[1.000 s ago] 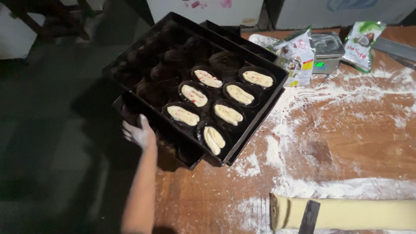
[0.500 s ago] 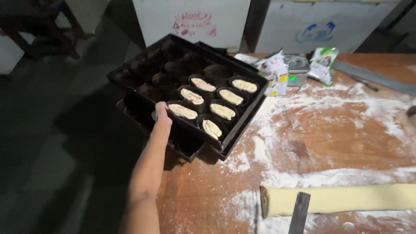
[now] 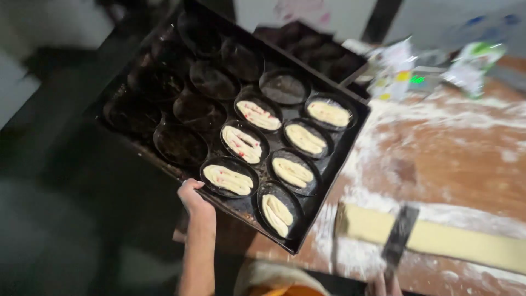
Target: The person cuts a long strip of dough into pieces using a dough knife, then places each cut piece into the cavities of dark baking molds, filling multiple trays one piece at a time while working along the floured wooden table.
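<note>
My left hand point(image 3: 193, 198) grips the near edge of a black baking tray point(image 3: 137, 159), which sits tilted and juts off the table's left end. The tray holds several dark oval moulds. Those on its right side each hold a folded piece of pale dough point(image 3: 229, 179); the moulds on the left are bare. Only part of my right hand point(image 3: 383, 286) shows at the bottom edge, closed on the handle of a dark flat scraper point(image 3: 400, 234). The scraper's blade lies across a long pale dough strip point(image 3: 455, 240) on the floured wooden table point(image 3: 455, 159).
A second black tray point(image 3: 312, 49) lies behind the first. Blurred packets point(image 3: 392, 71) and a small scale with a green display point(image 3: 419, 80) stand at the table's back. Flour covers the table. Dark floor lies to the left. An orange and cream garment point(image 3: 274, 280) shows at the bottom.
My left hand moved from the tray's side to its near edge and took hold. The tray now looks nearer and larger, and the scraper and dough strip have shifted right.
</note>
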